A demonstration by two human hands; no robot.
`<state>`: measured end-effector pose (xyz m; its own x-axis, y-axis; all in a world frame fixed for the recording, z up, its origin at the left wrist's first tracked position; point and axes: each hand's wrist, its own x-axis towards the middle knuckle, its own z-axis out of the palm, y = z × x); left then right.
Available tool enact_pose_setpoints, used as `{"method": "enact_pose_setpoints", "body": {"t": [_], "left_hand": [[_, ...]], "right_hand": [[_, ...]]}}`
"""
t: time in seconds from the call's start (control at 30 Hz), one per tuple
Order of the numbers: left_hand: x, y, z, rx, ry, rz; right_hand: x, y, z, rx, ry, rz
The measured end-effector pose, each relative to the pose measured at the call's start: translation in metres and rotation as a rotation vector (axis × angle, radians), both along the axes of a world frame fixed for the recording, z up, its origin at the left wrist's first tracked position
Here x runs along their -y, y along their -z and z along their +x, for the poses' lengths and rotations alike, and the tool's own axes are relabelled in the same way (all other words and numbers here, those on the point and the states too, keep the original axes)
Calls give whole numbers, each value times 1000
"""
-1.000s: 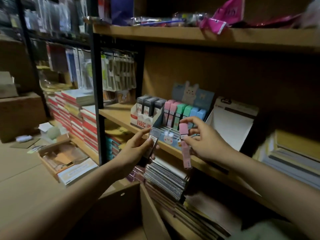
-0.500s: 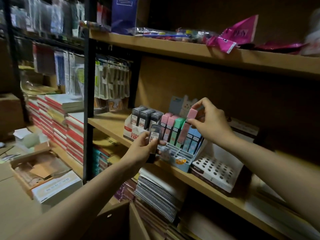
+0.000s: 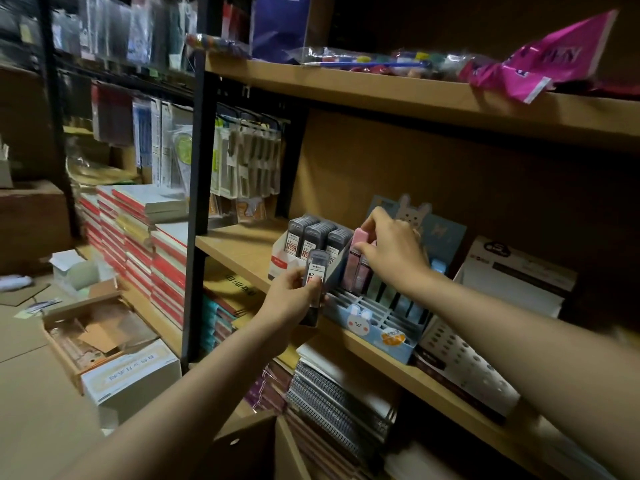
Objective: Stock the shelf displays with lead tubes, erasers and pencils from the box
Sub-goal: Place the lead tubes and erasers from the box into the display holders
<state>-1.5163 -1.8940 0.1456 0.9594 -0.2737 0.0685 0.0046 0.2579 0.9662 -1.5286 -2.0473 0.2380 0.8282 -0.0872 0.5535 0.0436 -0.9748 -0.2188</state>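
While dim light blurs labels, left hand [image 3: 294, 296] grips lead tube [image 3: 314, 271], right hand [image 3: 391, 247] pinches pink eraser [image 3: 356, 252]

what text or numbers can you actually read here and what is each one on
"0.7": label of the grey lead tube that the left hand holds.
"0.7": labels of the grey lead tubes in the white display box; smaller print blurred.
Pink foil packet on the top shelf: large letters, blurred.
White carton label by the floor: print too small.
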Motion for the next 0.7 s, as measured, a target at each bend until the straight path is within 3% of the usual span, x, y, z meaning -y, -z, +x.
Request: {"method": "enact_pose_setpoints", "body": {"t": [0.5, 0.7], "left_hand": [[2, 1, 3, 30, 22, -64], [1, 4, 0, 30, 19, -90]], "right_hand": [[3, 25, 15, 122, 119, -193], [9, 15, 7, 122, 84, -145]]}}
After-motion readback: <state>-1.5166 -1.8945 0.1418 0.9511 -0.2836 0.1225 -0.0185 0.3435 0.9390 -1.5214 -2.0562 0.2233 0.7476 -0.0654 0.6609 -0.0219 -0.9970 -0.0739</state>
